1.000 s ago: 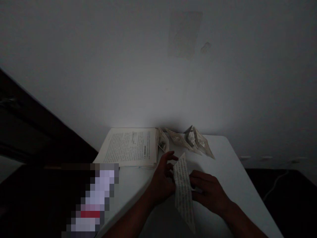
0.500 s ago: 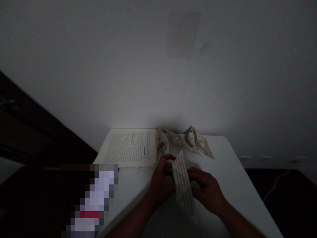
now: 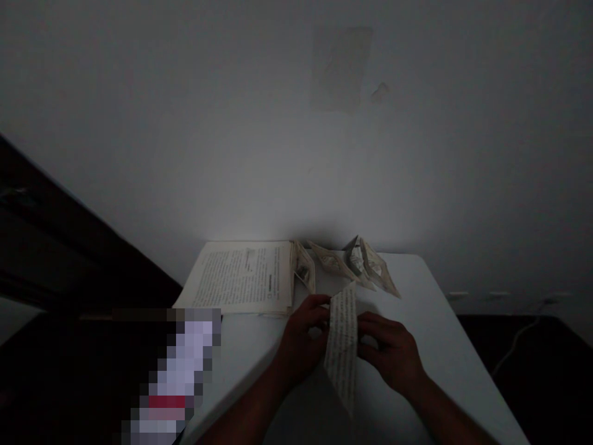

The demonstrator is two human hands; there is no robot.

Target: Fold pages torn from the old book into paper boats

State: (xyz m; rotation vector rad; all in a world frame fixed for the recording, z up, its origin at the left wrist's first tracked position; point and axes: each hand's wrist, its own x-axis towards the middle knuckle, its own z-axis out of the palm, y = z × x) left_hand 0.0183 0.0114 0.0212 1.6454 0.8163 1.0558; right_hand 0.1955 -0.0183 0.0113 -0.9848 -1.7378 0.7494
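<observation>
Extending lengthwise forward, the folded paper (image 3: 341, 343) sits between left hand (image 3: 302, 340) and right hand (image 3: 396, 355), fingers pinched closely on its sides.

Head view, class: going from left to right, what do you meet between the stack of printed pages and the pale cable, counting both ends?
Stack of printed pages → left hand → folded paper → right hand → pale cable.

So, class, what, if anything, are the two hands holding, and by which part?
A folded, printed paper: the left hand holds its left long side, the right hand its right long side. Some fingertips are hidden.
</observation>
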